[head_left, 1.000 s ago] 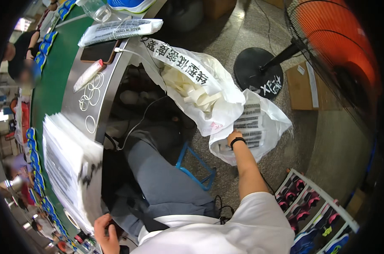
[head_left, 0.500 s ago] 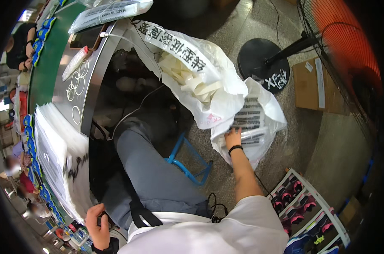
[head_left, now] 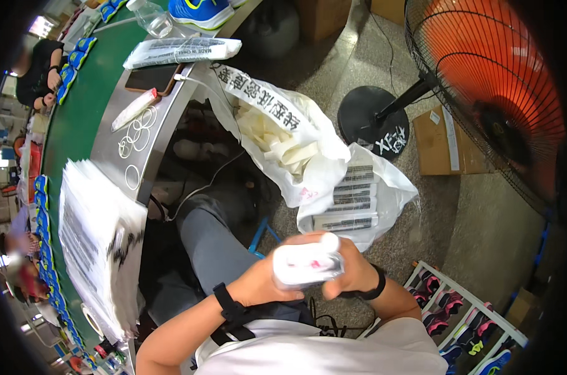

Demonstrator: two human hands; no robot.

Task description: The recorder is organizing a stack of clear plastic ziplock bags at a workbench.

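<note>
Left hand (head_left: 261, 281) and right hand (head_left: 353, 269): fingers gripping white packet (head_left: 302, 264) between them, above lap. Beyond: open white bag (head_left: 397, 190) of packets, partly covered by sack (head_left: 324, 128). Fan (head_left: 483, 75) farther right; plastic sleeves (head_left: 96, 228) stacked left on table (head_left: 158, 132).

Your packet (head_left: 299, 259): white, pink mark (head_left: 316, 264)
Your wristbands (head_left: 228, 302): black
Your trousers (head_left: 218, 250): grey
Fan (head_left: 477, 69): orange, black grille (head_left: 449, 125)
Floor (head_left: 283, 215): speckled grey

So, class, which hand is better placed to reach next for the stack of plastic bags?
Probably the left hand: it is nearer the stack of plastic bags than the right hand. Both hold the white package, so the left would need freeing first.
</note>
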